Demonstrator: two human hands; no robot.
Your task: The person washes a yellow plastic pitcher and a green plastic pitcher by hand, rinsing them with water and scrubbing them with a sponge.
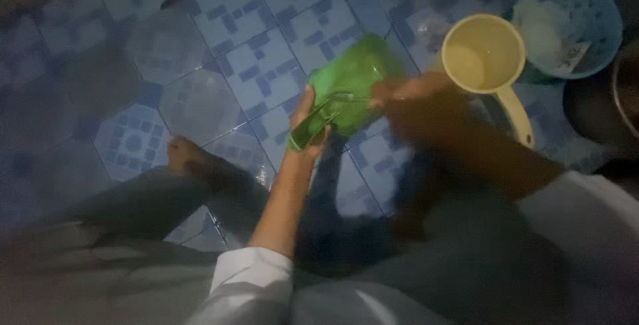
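White sleeves (249, 278) nearest cam, grey trousers below. Left hand (307, 125) grips the handle of a green plastic jug (353, 75), held tilted over the blue patterned floor tiles (259, 65). Right hand (406, 92) is at the jug's rim, blurred, grip can't tell. Bare foot (183, 155) on tiles at left. Beyond: cream dipper (482, 55) w/ handle, then blue basket (576, 22) far right.

The right hand (399, 92) is smeared by motion blur, so its fingers cannot be told apart. Beyond it, a blue basket (572, 22) is cut off by the top edge; its contents are unclear.
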